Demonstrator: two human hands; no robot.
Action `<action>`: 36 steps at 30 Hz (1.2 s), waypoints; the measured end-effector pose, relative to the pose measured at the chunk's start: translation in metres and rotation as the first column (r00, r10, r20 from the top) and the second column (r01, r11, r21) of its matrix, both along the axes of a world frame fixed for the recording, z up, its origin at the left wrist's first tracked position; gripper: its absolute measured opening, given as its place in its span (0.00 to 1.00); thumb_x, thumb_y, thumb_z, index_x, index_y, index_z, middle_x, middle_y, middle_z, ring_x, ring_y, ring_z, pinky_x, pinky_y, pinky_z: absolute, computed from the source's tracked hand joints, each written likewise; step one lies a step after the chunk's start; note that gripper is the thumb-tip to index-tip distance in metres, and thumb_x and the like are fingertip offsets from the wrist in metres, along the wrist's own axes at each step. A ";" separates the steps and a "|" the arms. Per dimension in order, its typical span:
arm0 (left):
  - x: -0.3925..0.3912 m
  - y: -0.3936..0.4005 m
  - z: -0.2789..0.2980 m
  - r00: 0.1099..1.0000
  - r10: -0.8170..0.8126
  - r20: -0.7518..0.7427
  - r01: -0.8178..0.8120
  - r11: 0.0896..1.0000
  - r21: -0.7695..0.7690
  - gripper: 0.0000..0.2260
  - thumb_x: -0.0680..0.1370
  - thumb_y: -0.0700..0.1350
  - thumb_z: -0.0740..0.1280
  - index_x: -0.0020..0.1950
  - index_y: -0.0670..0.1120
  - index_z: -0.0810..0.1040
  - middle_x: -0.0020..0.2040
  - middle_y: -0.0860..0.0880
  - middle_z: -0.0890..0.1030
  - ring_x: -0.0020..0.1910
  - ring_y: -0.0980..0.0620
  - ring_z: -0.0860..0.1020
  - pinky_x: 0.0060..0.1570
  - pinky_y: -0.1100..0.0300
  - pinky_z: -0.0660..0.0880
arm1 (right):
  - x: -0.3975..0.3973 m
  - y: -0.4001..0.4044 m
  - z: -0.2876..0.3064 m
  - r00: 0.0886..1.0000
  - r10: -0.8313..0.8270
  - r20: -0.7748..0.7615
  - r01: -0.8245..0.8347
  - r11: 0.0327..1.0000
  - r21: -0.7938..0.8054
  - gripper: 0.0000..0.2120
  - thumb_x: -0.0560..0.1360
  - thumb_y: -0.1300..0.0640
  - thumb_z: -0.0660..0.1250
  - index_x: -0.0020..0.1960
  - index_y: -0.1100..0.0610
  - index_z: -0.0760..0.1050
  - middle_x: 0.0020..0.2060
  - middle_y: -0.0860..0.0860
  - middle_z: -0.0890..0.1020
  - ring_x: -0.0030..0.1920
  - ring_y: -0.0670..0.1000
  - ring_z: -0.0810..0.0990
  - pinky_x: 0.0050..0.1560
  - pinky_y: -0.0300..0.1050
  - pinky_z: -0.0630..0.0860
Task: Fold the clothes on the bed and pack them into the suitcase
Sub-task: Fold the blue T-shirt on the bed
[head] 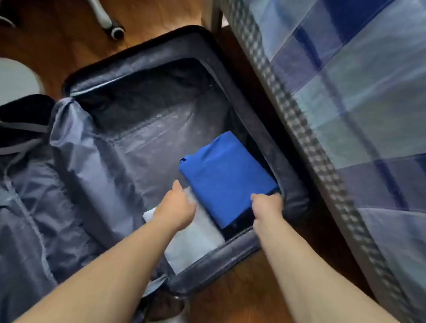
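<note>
Wooden floor (225, 296); suitcase (295, 201) open; blue folded garment (226, 176) long axis parallel bed edge.

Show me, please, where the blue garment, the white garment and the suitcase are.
blue garment (225, 173), head view, middle of its top face
white garment (196, 243), head view, its bare middle
suitcase (237, 254), head view, its near rim

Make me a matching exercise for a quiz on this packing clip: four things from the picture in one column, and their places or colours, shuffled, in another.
Things:
1. folded blue garment
2. folded white garment
3. bed
4. left hand

Descriptions:
A. blue checked cover, right of the suitcase
B. suitcase corner nearest the bed
C. resting on pale cloth
D. along the suitcase's near wall, left of the blue one

Pairs: 1-B, 2-D, 3-A, 4-C
</note>
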State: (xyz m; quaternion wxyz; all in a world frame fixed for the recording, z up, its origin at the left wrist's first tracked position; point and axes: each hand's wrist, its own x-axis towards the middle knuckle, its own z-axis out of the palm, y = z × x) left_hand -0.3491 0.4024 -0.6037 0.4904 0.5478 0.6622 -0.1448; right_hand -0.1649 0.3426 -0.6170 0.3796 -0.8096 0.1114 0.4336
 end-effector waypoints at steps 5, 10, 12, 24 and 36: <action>-0.040 -0.028 -0.043 0.824 -0.514 -0.239 0.533 0.846 0.017 0.13 0.79 0.41 0.57 0.63 0.45 0.69 0.64 0.44 0.74 0.63 0.42 0.74 0.56 0.50 0.73 | -0.038 0.023 -0.033 0.533 0.778 0.332 -0.702 0.626 -0.339 0.29 0.76 0.63 0.62 0.76 0.56 0.62 0.75 0.57 0.63 0.72 0.61 0.66 0.69 0.52 0.65; -0.070 -0.054 -0.062 0.667 -0.706 -0.239 0.730 0.684 0.016 0.32 0.78 0.43 0.59 0.80 0.57 0.53 0.77 0.47 0.56 0.76 0.45 0.60 0.59 0.51 0.74 | -0.037 0.083 -0.094 -0.463 0.853 0.239 -0.775 -0.258 -0.577 0.29 0.83 0.48 0.56 0.81 0.45 0.50 0.82 0.51 0.44 0.80 0.62 0.40 0.76 0.68 0.43; -0.071 -0.058 -0.069 0.630 -0.728 -0.271 0.759 0.651 0.012 0.33 0.79 0.43 0.58 0.82 0.57 0.49 0.81 0.45 0.49 0.81 0.44 0.52 0.63 0.51 0.72 | -0.029 0.093 -0.116 -0.517 0.838 0.176 -0.731 -0.325 -0.599 0.29 0.83 0.40 0.50 0.81 0.43 0.44 0.82 0.49 0.42 0.80 0.62 0.37 0.74 0.72 0.37; -0.041 -0.062 -0.015 0.796 -0.546 -0.259 0.561 0.828 -0.023 0.30 0.81 0.43 0.57 0.82 0.54 0.53 0.82 0.44 0.50 0.80 0.43 0.53 0.72 0.48 0.65 | -0.030 0.025 -0.048 -0.400 0.880 0.256 -0.800 -0.199 -0.566 0.31 0.85 0.45 0.50 0.82 0.49 0.41 0.81 0.55 0.41 0.80 0.61 0.40 0.77 0.66 0.41; 0.100 -0.109 0.321 0.852 -0.511 0.118 0.509 0.859 0.047 0.17 0.82 0.45 0.61 0.70 0.48 0.77 0.67 0.46 0.80 0.65 0.44 0.77 0.62 0.56 0.73 | 0.038 -0.151 0.357 0.523 0.784 0.334 -0.757 0.608 -0.240 0.17 0.81 0.57 0.61 0.69 0.55 0.72 0.64 0.55 0.76 0.66 0.56 0.73 0.68 0.49 0.66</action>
